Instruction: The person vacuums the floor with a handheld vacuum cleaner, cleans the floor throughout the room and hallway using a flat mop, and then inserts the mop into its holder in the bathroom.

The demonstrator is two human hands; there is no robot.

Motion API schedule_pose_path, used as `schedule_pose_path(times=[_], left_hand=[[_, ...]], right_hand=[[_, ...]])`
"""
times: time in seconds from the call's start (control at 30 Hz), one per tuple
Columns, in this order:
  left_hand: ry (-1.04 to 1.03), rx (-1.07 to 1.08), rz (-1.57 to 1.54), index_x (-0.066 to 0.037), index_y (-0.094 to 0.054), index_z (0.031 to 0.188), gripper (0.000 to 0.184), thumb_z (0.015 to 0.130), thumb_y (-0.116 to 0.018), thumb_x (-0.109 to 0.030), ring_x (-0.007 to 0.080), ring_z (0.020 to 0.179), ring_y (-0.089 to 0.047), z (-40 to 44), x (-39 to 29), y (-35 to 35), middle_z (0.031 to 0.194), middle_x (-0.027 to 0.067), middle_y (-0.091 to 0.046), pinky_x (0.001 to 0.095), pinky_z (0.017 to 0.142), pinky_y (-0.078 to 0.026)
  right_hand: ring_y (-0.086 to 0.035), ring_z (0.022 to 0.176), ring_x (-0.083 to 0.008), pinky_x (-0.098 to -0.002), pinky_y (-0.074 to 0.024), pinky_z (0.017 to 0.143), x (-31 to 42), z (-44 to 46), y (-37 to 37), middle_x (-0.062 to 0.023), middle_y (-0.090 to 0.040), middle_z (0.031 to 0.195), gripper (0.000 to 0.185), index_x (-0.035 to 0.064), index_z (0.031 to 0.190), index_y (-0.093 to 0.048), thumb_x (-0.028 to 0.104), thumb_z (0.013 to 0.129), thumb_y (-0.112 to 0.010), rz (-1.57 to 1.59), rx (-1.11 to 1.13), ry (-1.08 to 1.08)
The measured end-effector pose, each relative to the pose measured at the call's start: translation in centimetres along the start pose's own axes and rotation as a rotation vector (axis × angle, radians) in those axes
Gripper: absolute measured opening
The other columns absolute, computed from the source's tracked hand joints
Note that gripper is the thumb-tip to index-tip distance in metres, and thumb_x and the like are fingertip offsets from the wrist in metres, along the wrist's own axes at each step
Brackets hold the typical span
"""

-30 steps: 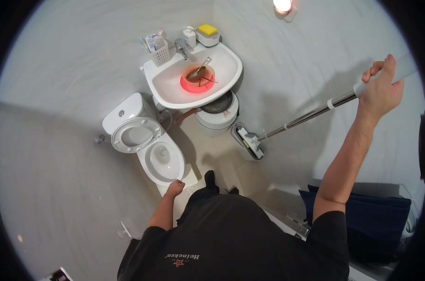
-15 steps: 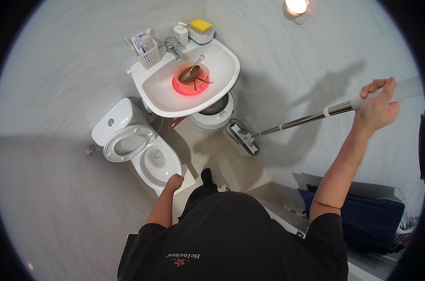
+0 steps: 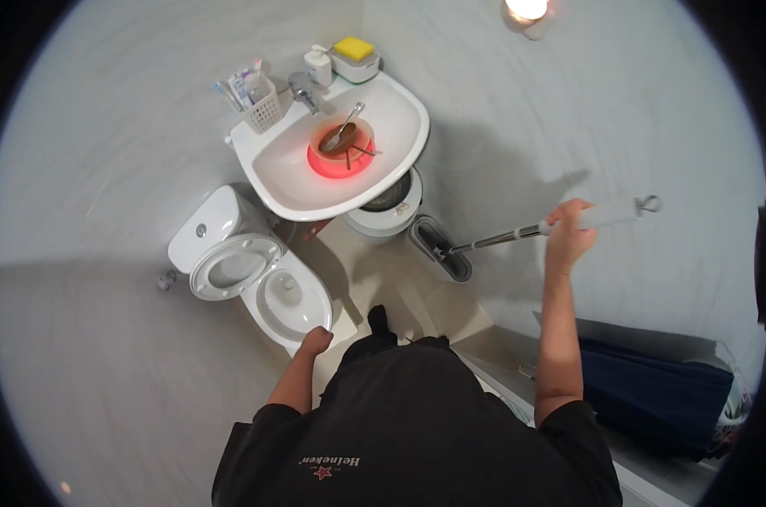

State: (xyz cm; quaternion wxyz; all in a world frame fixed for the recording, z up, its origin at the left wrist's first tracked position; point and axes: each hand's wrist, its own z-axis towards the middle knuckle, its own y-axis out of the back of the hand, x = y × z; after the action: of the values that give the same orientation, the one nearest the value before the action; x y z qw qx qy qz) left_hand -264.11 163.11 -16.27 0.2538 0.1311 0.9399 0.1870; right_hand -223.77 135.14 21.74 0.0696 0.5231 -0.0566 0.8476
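My right hand (image 3: 571,237) is wrapped round the pale grip of a mop (image 3: 497,240), just below the end with the metal hanging loop. Its metal pole slants down to the left into a narrow grey mop bucket (image 3: 441,248) on the floor, and the mop head sits low between the bucket walls. My left hand (image 3: 317,340) hangs by the front rim of the toilet bowl (image 3: 291,302), its fingers curled in with nothing visible in them. I cannot tell whether it touches the rim.
A white sink (image 3: 400,127) holds a red basin (image 3: 340,167) with a brown bowl and cutlery. Beneath the sink stands a round white bin (image 3: 383,221). Soap, a yellow sponge (image 3: 354,49) and a toothbrush basket (image 3: 264,114) line the sink's back. Dark blue cloth (image 3: 653,393) hangs at right.
My right hand has moved left and downward with the mop handle. The mop head has sunk deeper into the bucket. My left hand has barely moved.
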Motion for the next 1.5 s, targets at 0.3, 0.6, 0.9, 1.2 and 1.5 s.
schedule_pose_path(times=[0.3, 0.6, 0.9, 1.2, 1.5], left_hand=[[-0.132, -0.098, 0.000, -0.002, -0.066, 0.103, 0.040, 0.083, -0.054, -0.035, 0.0352, 0.098, -0.063, 0.5, -6.4, 2.9, 0.101, 0.0201, -0.067, 0.0420, 0.087, -0.049], [-0.055, -0.042, -0.041, -0.001, -0.068, 0.098, 0.038, 0.080, -0.056, -0.033, 0.0353, 0.099, -0.063, -0.1, -1.1, -0.8, 0.101, 0.0217, -0.066, 0.0417, 0.088, -0.048], [0.069, 0.031, 0.050, 0.000, -0.068, 0.097, 0.039, 0.079, -0.054, -0.032, 0.0369, 0.100, -0.062, -3.6, 2.5, -1.6, 0.101, 0.0245, -0.065, 0.0423, 0.090, -0.047], [-0.018, -0.095, -0.071, -0.001, -0.068, 0.096, 0.038, 0.080, -0.056, -0.033, 0.0359, 0.098, -0.063, -1.4, -1.8, -1.5, 0.100, 0.0217, -0.067, 0.0421, 0.088, -0.049], [-0.051, -0.085, -0.131, -0.001, -0.067, 0.100, 0.038, 0.081, -0.058, -0.033, 0.0349, 0.099, -0.063, -0.7, -2.0, -1.2, 0.101, 0.0221, -0.066, 0.0411, 0.089, -0.048]], right_hand=[[-0.047, 0.051, -0.0108, -0.0269, -0.0401, 0.051, 5.3, 2.0, -1.4, -0.0036, -0.049, 0.059, 0.016, 0.0040, 0.078, -0.047, 0.006, 0.091, -0.055, 0.020, 0.007, -0.015], [-0.042, 0.049, -0.0094, -0.0257, -0.0375, 0.050, 0.5, 3.2, -1.7, -0.0013, -0.044, 0.057, 0.020, 0.0061, 0.075, -0.044, 0.007, 0.090, -0.057, 0.111, 0.054, -0.133], [-0.041, 0.048, -0.0087, -0.0252, -0.0359, 0.047, 6.2, 3.7, -1.0, -0.0005, -0.044, 0.056, 0.022, 0.0058, 0.074, -0.045, 0.007, 0.091, -0.058, 0.087, -0.019, -0.039], [-0.043, 0.047, -0.0100, -0.0260, -0.0368, 0.046, 1.6, 3.4, -2.0, -0.0011, -0.044, 0.054, 0.023, 0.0063, 0.073, -0.045, 0.010, 0.091, -0.059, 0.073, 0.031, -0.100], [-0.041, 0.042, -0.0102, -0.0263, -0.0343, 0.041, 15.4, 9.2, -2.1, -0.0019, -0.043, 0.052, 0.032, 0.0054, 0.067, -0.045, 0.020, 0.092, -0.059, 0.040, -0.059, 0.196]])
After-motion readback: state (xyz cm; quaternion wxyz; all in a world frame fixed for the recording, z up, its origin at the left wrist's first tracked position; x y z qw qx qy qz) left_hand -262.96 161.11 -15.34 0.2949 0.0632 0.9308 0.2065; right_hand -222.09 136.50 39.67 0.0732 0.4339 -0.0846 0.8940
